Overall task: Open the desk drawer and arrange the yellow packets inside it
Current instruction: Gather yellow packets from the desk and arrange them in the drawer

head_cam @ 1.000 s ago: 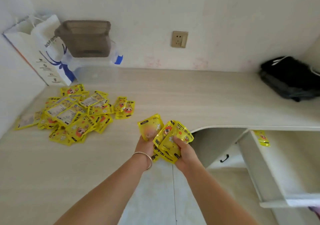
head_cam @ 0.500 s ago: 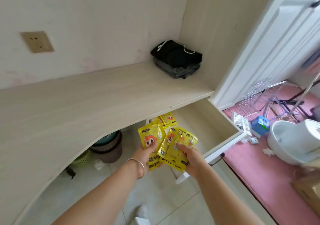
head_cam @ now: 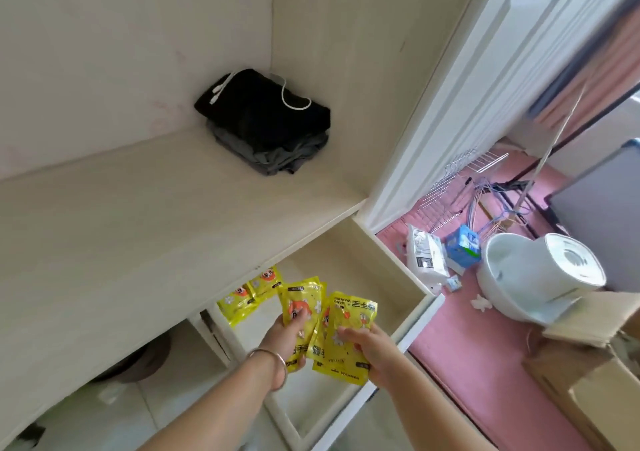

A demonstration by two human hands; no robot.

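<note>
Left hand and right hand each grip fanned yellow packets, fingers curled round them, above the open drawer. Two more packets lie flat inside the drawer at its back. Folded dark clothes sit on the desk corner beyond.

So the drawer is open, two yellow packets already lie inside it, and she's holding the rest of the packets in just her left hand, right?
Not quite. The head view shows both hands holding packets: the left hand grips some and the right hand grips the others. The rest stands: the drawer is open, with two yellow packets lying inside it.
</note>
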